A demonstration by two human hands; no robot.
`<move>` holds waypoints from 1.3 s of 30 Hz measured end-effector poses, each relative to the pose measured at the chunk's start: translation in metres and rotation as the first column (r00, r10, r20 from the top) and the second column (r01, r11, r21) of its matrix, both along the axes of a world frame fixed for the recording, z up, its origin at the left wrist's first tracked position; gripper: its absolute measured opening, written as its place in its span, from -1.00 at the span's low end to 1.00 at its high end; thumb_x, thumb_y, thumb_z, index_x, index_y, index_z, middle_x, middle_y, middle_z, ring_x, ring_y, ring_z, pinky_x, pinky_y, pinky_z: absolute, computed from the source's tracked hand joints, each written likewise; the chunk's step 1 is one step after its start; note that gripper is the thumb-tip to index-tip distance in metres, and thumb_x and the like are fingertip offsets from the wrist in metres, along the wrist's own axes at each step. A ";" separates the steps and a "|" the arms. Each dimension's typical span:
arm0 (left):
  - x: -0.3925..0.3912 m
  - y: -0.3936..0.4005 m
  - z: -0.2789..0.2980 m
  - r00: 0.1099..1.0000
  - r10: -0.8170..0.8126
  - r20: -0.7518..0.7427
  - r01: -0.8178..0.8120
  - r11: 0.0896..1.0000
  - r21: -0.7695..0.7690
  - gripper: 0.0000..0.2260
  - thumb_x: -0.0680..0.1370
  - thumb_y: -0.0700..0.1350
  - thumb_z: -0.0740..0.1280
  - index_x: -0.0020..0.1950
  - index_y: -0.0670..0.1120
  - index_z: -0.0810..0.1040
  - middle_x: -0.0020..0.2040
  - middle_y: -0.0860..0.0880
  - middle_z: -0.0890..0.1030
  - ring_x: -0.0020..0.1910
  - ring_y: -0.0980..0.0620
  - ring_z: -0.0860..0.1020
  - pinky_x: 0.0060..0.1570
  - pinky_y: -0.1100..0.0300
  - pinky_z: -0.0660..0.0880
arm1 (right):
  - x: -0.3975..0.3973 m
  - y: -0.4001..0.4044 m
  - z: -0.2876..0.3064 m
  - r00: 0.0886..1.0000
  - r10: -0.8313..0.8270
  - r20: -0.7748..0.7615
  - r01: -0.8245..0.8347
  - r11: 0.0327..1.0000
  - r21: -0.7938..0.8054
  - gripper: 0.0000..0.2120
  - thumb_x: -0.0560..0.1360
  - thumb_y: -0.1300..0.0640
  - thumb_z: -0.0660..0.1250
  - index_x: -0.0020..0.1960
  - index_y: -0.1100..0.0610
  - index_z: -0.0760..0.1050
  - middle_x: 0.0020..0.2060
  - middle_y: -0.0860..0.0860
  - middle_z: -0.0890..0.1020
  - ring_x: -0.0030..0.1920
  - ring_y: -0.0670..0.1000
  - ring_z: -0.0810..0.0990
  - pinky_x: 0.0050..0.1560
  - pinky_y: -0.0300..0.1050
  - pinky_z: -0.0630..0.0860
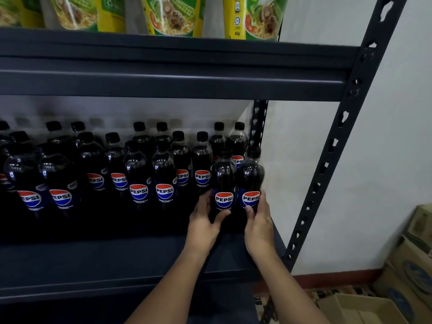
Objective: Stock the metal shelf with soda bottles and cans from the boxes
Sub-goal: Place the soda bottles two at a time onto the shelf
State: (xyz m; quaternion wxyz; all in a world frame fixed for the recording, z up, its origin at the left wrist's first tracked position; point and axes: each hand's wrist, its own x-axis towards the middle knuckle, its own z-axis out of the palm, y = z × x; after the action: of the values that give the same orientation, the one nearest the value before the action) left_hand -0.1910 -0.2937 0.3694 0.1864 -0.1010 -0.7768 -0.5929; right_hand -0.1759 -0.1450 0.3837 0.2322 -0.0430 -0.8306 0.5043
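the fingers (249, 210) of the right hand (258, 220) curl round the lower body of a pepsi bottle (251, 181), thumb on its label side. beside it the left hand (203, 218) grasps a second pepsi bottle (224, 183) the same way — thumb across the front below the logo, the other fingers wrapped round the left side. the two bottles are upright, touching each other, at the right end of the shelf board (117, 260), near its front; whether their bases rest on the board cannot be told.

to the left and behind stand the stocked bottles (140, 174), dark with black caps, in rows reaching to the back wall. the metal shelf (327, 164) has dark slotted uprights, and the tier above carries green and yellow noodle packets (170, 15). on the floor at lower right sit cardboard boxes (406, 265) — one open (362, 307).
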 end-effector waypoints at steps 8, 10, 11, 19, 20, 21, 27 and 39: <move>-0.011 0.006 -0.005 1.000 -0.002 -0.002 0.002 1.000 0.022 -0.36 0.50 0.12 0.50 0.51 0.05 0.35 0.39 0.10 0.52 0.35 0.31 0.48 0.32 0.30 0.46 | -0.004 0.002 0.001 0.999 -0.016 -0.039 0.016 1.000 -0.002 -0.44 0.70 0.11 0.16 0.64 -0.03 0.05 0.50 0.02 0.36 0.47 0.02 0.37 0.33 -0.18 0.32; -0.013 0.007 -0.006 1.000 -0.001 -0.001 0.001 1.000 0.020 -0.36 0.51 0.12 0.50 0.52 0.04 0.34 0.40 0.08 0.52 0.36 0.29 0.48 0.33 0.31 0.45 | -0.005 0.002 -0.001 0.999 -0.024 -0.046 0.024 1.000 -0.003 -0.43 0.70 0.09 0.16 0.64 -0.04 0.04 0.50 0.02 0.36 0.48 0.03 0.37 0.33 -0.20 0.32; -0.014 0.008 -0.006 1.000 0.002 -0.001 -0.002 1.000 0.016 -0.36 0.52 0.12 0.50 0.52 0.05 0.34 0.40 0.08 0.51 0.37 0.29 0.48 0.33 0.33 0.44 | -0.005 0.002 -0.001 0.999 -0.023 -0.046 0.023 1.000 -0.004 -0.43 0.70 0.07 0.15 0.64 -0.06 0.03 0.53 0.01 0.34 0.49 0.03 0.35 0.35 -0.20 0.31; -0.014 0.009 -0.007 1.000 0.002 0.007 -0.002 1.000 0.003 -0.41 0.53 0.11 0.49 0.49 0.13 0.33 0.30 0.27 0.51 0.33 0.35 0.48 0.24 0.49 0.39 | -0.004 0.004 0.001 1.000 0.019 -0.023 -0.019 1.000 -0.017 -0.40 0.70 -0.04 0.10 0.64 -0.16 -0.12 0.61 -0.07 0.19 0.56 -0.02 0.23 0.39 -0.23 0.24; -0.013 0.009 -0.007 1.000 0.009 0.008 -0.009 1.000 0.002 -0.41 0.52 0.12 0.49 0.49 0.15 0.33 0.29 0.30 0.51 0.32 0.35 0.49 0.22 0.51 0.38 | -0.003 0.004 0.001 0.999 0.023 -0.023 -0.023 1.000 -0.018 -0.39 0.70 -0.04 0.11 0.64 -0.15 -0.12 0.60 -0.06 0.19 0.56 -0.03 0.23 0.40 -0.23 0.24; -0.013 0.009 -0.007 1.000 0.016 0.011 -0.016 1.000 -0.004 -0.42 0.52 0.14 0.48 0.48 0.18 0.33 0.28 0.30 0.51 0.31 0.35 0.49 0.21 0.52 0.38 | -0.003 0.004 0.000 0.999 0.025 -0.026 -0.026 0.999 -0.018 -0.38 0.70 -0.03 0.13 0.64 -0.14 -0.11 0.60 -0.06 0.21 0.56 -0.03 0.23 0.41 -0.21 0.24; -0.013 0.009 -0.006 1.000 0.023 0.014 -0.022 0.998 -0.054 -0.40 0.54 0.18 0.45 0.52 0.18 0.29 0.36 0.14 0.55 0.34 0.24 0.51 0.27 0.33 0.47 | -0.003 0.004 -0.003 0.998 -0.047 -0.049 0.049 0.998 0.036 -0.24 0.60 0.13 0.38 0.65 -0.02 0.01 0.44 0.03 0.35 0.38 -0.10 0.36 0.30 -0.22 0.32; -0.011 0.007 -0.003 1.000 -0.003 0.029 0.006 0.996 -0.094 -0.39 0.58 0.18 0.39 0.57 0.15 0.23 0.40 0.14 0.54 0.34 0.26 0.51 0.28 0.29 0.50 | -0.004 0.001 -0.005 0.994 -0.080 -0.069 0.084 0.994 0.063 -0.25 0.60 0.15 0.38 0.65 0.02 0.03 0.41 0.07 0.39 0.38 0.01 0.42 0.26 -0.19 0.37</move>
State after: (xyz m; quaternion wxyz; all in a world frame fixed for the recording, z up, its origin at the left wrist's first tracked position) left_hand -0.2024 -0.2868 0.3668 0.1687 -0.1029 -0.8062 -0.5576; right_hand -0.1801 -0.1437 0.3789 0.2814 -0.0527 -0.8361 0.4679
